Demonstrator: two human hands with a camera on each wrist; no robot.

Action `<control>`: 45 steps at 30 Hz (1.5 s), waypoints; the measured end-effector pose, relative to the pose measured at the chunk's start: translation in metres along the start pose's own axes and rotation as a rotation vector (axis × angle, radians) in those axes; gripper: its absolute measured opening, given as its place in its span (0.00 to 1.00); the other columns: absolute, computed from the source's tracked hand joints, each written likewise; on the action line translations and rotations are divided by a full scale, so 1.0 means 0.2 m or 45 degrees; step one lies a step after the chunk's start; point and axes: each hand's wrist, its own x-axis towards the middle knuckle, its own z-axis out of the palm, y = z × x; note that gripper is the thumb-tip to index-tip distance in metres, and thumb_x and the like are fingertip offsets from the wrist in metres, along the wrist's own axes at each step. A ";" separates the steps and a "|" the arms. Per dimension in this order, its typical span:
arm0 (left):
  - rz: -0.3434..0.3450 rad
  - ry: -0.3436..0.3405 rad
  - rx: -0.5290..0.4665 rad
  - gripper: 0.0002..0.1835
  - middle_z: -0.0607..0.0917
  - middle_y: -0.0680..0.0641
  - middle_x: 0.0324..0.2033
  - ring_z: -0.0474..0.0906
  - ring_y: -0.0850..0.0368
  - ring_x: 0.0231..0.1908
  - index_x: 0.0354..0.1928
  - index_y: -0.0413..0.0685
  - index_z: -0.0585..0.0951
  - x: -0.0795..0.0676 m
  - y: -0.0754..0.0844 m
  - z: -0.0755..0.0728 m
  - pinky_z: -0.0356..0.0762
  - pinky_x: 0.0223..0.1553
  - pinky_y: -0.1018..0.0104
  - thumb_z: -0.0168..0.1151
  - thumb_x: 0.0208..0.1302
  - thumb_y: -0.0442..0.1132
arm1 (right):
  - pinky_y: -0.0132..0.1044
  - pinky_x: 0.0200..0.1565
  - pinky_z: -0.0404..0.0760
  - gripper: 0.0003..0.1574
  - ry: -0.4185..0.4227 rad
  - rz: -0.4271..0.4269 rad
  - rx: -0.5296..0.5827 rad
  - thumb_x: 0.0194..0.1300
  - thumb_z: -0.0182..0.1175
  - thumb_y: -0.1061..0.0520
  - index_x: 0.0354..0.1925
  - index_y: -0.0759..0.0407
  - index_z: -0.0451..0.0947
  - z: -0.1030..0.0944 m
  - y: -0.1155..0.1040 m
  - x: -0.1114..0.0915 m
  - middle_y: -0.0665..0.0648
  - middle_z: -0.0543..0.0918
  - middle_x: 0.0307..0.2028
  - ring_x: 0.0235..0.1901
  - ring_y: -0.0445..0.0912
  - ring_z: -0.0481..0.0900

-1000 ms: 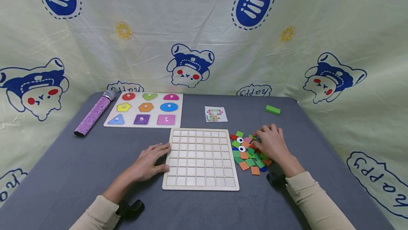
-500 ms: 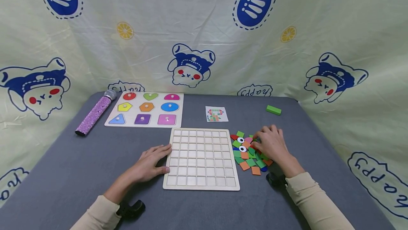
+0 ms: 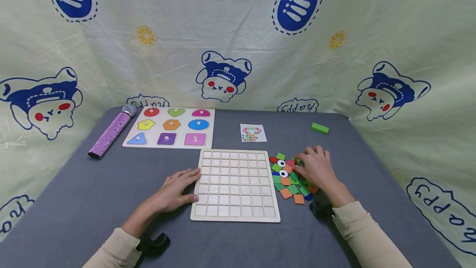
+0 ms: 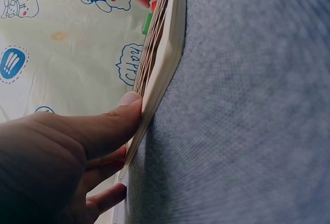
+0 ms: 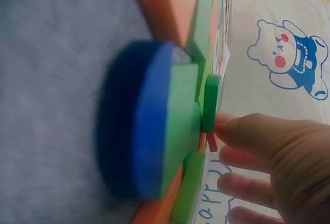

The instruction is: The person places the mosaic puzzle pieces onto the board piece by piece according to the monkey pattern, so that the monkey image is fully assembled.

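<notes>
A pale wooden grid board [image 3: 235, 185] lies flat in the middle of the grey table in the head view. My left hand [image 3: 174, 190] rests along its left edge, thumb and fingertips against the rim [image 4: 164, 54] in the left wrist view. To the board's right is a loose heap of flat coloured pieces, with green squares [image 3: 293, 189], orange squares [image 3: 299, 199] and round eye pieces [image 3: 283, 173]. Over the heap's far right side, my right hand [image 3: 317, 168] pinches a small red piece [image 3: 291, 163] by its fingertips. A rounded blue piece [image 5: 149, 126] looms close in the right wrist view.
Behind the board stand a white shape-puzzle board [image 3: 178, 136], a purple glittery microphone [image 3: 111, 132], a small picture card [image 3: 253, 133] and a green block [image 3: 320, 128]. A printed curtain [image 3: 230, 24] hangs at the table's far edge.
A red piece now shows at the right fingertips, over where a pink piece lay visible before. The left hand and the board stay in place; the head view shifts slightly.
</notes>
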 end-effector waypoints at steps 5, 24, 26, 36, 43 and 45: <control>0.003 0.004 0.001 0.36 0.63 0.43 0.70 0.55 0.39 0.70 0.68 0.42 0.64 0.00 0.00 0.00 0.53 0.61 0.36 0.64 0.60 0.44 | 0.55 0.47 0.61 0.20 0.024 0.009 0.018 0.58 0.66 0.45 0.44 0.55 0.84 -0.01 0.00 -0.03 0.61 0.77 0.42 0.45 0.58 0.64; 0.000 0.008 0.008 0.36 0.63 0.44 0.70 0.55 0.39 0.70 0.68 0.42 0.65 0.00 0.00 0.00 0.53 0.61 0.37 0.64 0.60 0.45 | 0.56 0.46 0.62 0.23 -0.022 0.006 0.027 0.58 0.65 0.43 0.46 0.56 0.84 0.00 -0.01 0.01 0.62 0.78 0.44 0.45 0.59 0.65; 0.004 0.011 0.008 0.36 0.63 0.43 0.70 0.55 0.39 0.70 0.68 0.42 0.64 0.00 0.00 0.00 0.53 0.61 0.37 0.64 0.60 0.44 | 0.56 0.46 0.62 0.23 -0.032 0.013 0.033 0.58 0.65 0.43 0.46 0.56 0.84 0.01 -0.01 0.03 0.63 0.78 0.44 0.46 0.59 0.65; 0.002 0.008 0.005 0.36 0.63 0.43 0.70 0.55 0.39 0.70 0.68 0.42 0.64 0.00 0.00 0.01 0.53 0.61 0.37 0.64 0.60 0.44 | 0.53 0.45 0.60 0.22 -0.068 0.052 0.092 0.59 0.63 0.44 0.48 0.53 0.83 0.04 0.01 0.08 0.63 0.77 0.45 0.47 0.60 0.65; 0.007 0.009 0.005 0.36 0.63 0.43 0.70 0.55 0.39 0.70 0.68 0.42 0.64 0.00 -0.01 0.00 0.52 0.62 0.36 0.64 0.60 0.45 | 0.54 0.46 0.61 0.19 -0.063 0.049 0.108 0.60 0.63 0.45 0.47 0.52 0.83 0.05 0.03 0.10 0.62 0.78 0.46 0.47 0.59 0.65; 0.007 0.006 0.006 0.36 0.63 0.43 0.70 0.55 0.39 0.70 0.68 0.42 0.64 0.00 -0.01 0.01 0.52 0.62 0.36 0.63 0.60 0.45 | 0.54 0.45 0.61 0.19 -0.068 0.043 0.101 0.60 0.64 0.45 0.47 0.52 0.83 0.05 0.03 0.10 0.62 0.78 0.46 0.46 0.58 0.65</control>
